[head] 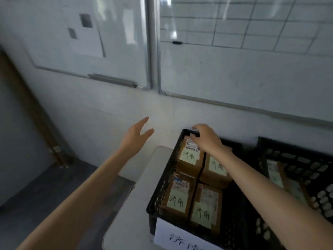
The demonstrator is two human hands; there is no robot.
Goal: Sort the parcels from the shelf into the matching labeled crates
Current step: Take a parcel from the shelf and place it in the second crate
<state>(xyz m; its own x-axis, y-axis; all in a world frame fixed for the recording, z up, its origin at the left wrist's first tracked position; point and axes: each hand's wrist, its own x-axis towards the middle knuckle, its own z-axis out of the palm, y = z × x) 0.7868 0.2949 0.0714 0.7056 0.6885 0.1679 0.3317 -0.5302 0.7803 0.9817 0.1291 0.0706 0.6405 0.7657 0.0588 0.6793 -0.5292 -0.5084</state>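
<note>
Gripping the far end of a brown parcel [189, 159], your right hand [207, 141] has its fingers curled down into the narrow gap between that end and the far rim of the black crate [162, 186]. The parcel lies flat in the crate, directly beneath your palm. Toward you from the grip, and just to its right under your forearm, three more parcels [177, 197] lie packed against one another. Each bears a pale handwritten tag like the one on the held parcel. Nearest you, well back from the grip, a white paper label [180, 237] on the crate's front wall is cut off by the frame edge, so its match with the tags cannot be fully checked. Your left hand [137, 136] hangs in the air to the left of the grip, fingers spread, holding nothing and touching nothing. A second crate [306, 170] stands to the right of the grip, beyond your forearm. The main risk, as a judgement, is in the release. Fingers wedged between parcel and rim may drag the far end up as you withdraw, leaving the parcel tilted on its neighbour. A forearm lowered carelessly may also shift the parcel beneath it.
</note>
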